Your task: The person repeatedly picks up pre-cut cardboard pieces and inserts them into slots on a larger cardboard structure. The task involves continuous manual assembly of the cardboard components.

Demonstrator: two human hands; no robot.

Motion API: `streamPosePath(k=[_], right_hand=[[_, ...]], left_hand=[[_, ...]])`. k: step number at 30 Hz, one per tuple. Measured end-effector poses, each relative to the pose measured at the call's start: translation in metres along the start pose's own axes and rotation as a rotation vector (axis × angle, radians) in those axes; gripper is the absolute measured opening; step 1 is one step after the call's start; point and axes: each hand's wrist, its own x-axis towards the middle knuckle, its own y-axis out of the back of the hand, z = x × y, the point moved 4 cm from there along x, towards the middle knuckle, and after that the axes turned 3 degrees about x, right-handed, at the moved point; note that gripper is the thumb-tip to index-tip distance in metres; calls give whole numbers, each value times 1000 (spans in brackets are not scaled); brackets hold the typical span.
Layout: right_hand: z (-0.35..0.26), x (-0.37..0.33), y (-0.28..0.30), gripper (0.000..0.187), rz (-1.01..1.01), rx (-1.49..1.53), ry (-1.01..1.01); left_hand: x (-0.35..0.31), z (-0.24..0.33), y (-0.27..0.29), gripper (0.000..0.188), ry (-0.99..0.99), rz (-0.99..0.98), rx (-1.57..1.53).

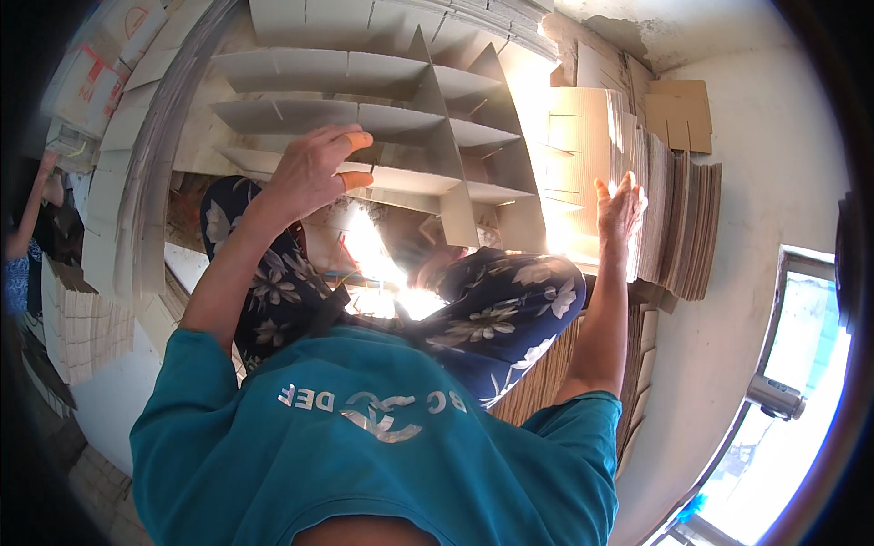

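In front of me lies a partly assembled cardboard divider (401, 125). Several long slotted strips run left to right, and two cross strips (446, 136) meet them on the right side. My left hand (314, 173) is over the left-middle of the divider, its fingers apart and nothing visible in them. Two of its fingertips wear orange covers. My right hand (621, 209) is raised beside a stack of slotted cardboard sheets (581, 155) at the right, fingers spread. Glare hides whether it touches the sheets.
More cardboard stacks stand on edge at right (687, 223) and left (146, 182). A brown slotted piece (678, 116) leans near the wall (765, 164). Printed cartons (86, 86) sit far left. Another person's arm (35, 205) shows at the left rim. A bright window (774, 400) is at right.
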Motion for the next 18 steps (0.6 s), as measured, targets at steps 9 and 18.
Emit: streamPosePath(k=[9, 18], right_hand=[[58, 13, -66, 56, -183, 211, -309], [-10, -16, 89, 29, 604, 306, 83]], left_hand=[[-8, -14, 4, 39, 3, 31, 2], [-21, -23, 19, 36, 18, 55, 75]])
